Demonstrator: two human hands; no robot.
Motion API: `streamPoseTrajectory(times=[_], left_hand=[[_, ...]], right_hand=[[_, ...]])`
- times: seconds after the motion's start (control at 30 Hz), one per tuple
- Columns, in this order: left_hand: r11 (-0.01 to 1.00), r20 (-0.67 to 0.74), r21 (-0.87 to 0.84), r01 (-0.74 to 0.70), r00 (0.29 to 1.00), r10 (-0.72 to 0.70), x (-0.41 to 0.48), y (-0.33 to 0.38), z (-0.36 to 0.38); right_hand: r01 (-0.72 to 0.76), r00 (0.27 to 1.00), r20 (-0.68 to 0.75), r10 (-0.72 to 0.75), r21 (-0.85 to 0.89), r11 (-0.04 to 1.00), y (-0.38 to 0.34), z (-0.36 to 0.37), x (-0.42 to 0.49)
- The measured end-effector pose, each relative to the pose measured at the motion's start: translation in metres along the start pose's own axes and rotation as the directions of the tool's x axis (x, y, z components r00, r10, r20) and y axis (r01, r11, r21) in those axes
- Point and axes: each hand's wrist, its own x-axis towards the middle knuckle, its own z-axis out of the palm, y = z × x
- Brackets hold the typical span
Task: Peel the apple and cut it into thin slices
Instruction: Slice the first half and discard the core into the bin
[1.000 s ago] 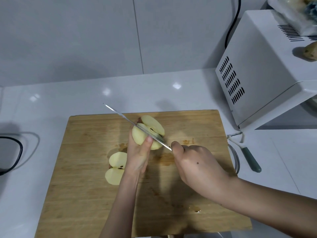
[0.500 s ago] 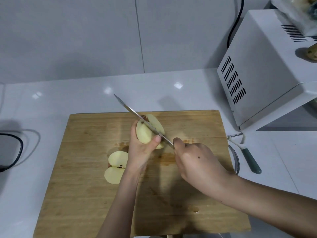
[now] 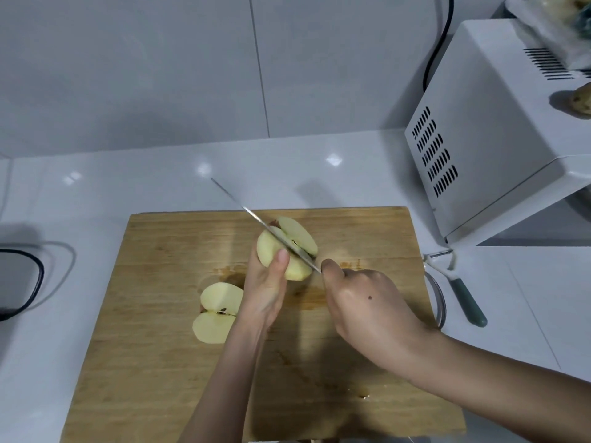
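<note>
Peeled apple half point(image 3: 271, 246) under the knife point(image 3: 256, 219) — left hand point(image 3: 265, 294) around it.

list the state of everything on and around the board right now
apple half: peeled, knife partway through it, splitting in two
knife: blade in the apple half, handle hidden in the right hand
left hand: grips the apple half
right hand: grips the knife
two apple quarters: peeled, lying together, seeds showing
peeler: lying untouched on the counter
cutting board: flat, juice-stained
</note>
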Motion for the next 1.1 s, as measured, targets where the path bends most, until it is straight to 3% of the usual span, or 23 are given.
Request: streamPoseTrajectory(times=[0.07, 0.23, 0.33, 0.47, 0.57, 0.8, 1.1], left_hand=[[0.999, -0.015, -0.030, 0.043, 0.999, -0.043, 0.003, 0.001, 0.002], [0.990, -0.178, 0.111, 0.090, 0.982, -0.070, 0.018, -0.003, -0.012], [0.985, -0.234, -0.093, 0.148, 0.958, -0.166, 0.019, 0.003, -0.019], [0.872, -0.086, -0.459, 0.168, 0.969, -0.231, 0.016, 0.012, -0.015], [0.821, 0.012, -0.545, 0.171, 0.980, -0.197, 0.014, 0.014, -0.011], [0.791, 0.030, -0.584, 0.181, 0.979, -0.202, 0.011, 0.011, -0.005], [0.829, 0.004, -0.530, 0.179, 0.978, -0.209, 0.009, 0.017, -0.001]], right_hand=[[-0.020, 1.000, 0.012, 0.020, 0.029, 0.999, 0.002, -0.003, 0.003], [-0.039, 0.999, 0.021, 0.037, 0.126, 0.991, 0.005, -0.027, 0.008], [-0.063, 0.994, -0.067, 0.089, 0.314, 0.947, 0.019, -0.033, 0.012], [-0.262, 0.956, 0.087, 0.280, 0.682, 0.683, 0.036, -0.033, 0.021], [-0.367, 0.914, 0.234, 0.333, 0.826, 0.428, 0.044, -0.028, 0.021], [-0.434, 0.869, 0.330, 0.368, 0.866, 0.248, 0.040, -0.014, 0.016], [-0.466, 0.852, 0.366, 0.375, 0.856, 0.222, 0.037, -0.013, 0.013]])
